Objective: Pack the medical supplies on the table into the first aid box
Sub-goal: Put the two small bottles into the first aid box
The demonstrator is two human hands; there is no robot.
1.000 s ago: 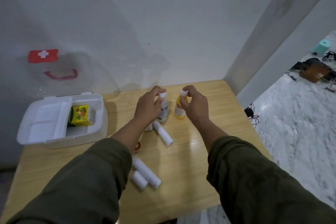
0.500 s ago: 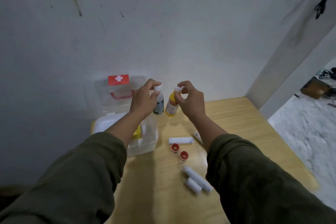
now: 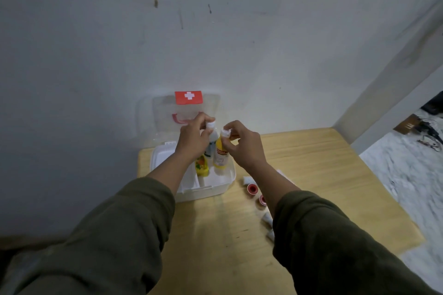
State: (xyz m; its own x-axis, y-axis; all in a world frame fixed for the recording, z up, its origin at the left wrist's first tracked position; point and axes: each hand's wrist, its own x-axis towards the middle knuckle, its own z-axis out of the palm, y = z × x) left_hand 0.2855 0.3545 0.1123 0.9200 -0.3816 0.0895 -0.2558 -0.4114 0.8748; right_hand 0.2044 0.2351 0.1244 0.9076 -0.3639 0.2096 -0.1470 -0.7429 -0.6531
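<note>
Looking down, I see a pale wooden bench (image 3: 215, 235) pushed into a corner, with a grey, stained wall (image 3: 215, 31) behind it and a white pillar (image 3: 388, 84) at the right. Beyond the bench's right edge lies a mottled white floor (image 3: 407, 175) with dark cables (image 3: 429, 136) and a brown box (image 3: 407, 124) on it.

At the back of the bench stands the white first aid box (image 3: 203, 187), its clear lid (image 3: 153, 122) raised against the wall and bearing a red label with a white cross (image 3: 188, 97). A yellow carton (image 3: 201, 166) sits inside the box.

My left hand (image 3: 194, 139) pinches the cap of a white bottle (image 3: 211, 143), and my right hand (image 3: 247, 146) pinches the cap of a yellow bottle (image 3: 220, 155); both bottles hang upright, side by side, over the open box.

On the bench right of the box lie 2 red-capped tape rolls (image 3: 251, 188) and several white bandage rolls (image 3: 267, 219), partly hidden by my right sleeve (image 3: 335, 246).
</note>
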